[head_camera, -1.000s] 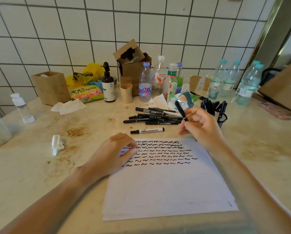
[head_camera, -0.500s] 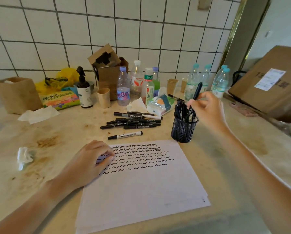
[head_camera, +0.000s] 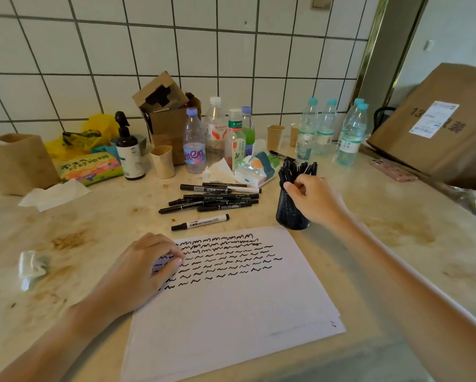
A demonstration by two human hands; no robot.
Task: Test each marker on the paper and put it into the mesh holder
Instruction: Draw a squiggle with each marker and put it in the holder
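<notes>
So the black wire-mesh pen holder (head_camera: pixel 290 213) stood on the stained beige tabletop (head_camera: pixel 383 224), just off the top right corner of the white sheet of paper (head_camera: pixel 231 299), and it was stuffed with black markers (head_camera: pixel 296 168) standing upright, caps poking out the top. The paper itself had several rows of black squiggly test marks across its upper half, and the bottom half was bare. Looked like a few sheets were stacked under it.

Behind the paper lay a loose bunch of black markers (head_camera: pixel 214 201) on their sides, pretty much all pointing left-right, and nearer the sheet a single white-barrelled whiteboard marker with a black cap (head_camera: pixel 201 222) sat on its own.

Right hand (head_camera: pixel 314 199) was up against the holder's rim, arm reaching in from the lower right, fingers curled in among the marker tops. Couldn't really tell whether it was pinching one of them or just touching.

Left hand (head_camera: pixel 145 268) rested on the left edge of the paper, fingers loosely curled with the tips pressing down on the sheet over the squiggles, not holding anything.

A clump of plastic water bottles (head_camera: pixel 217 133) stood behind it all against the tiled wall.
</notes>
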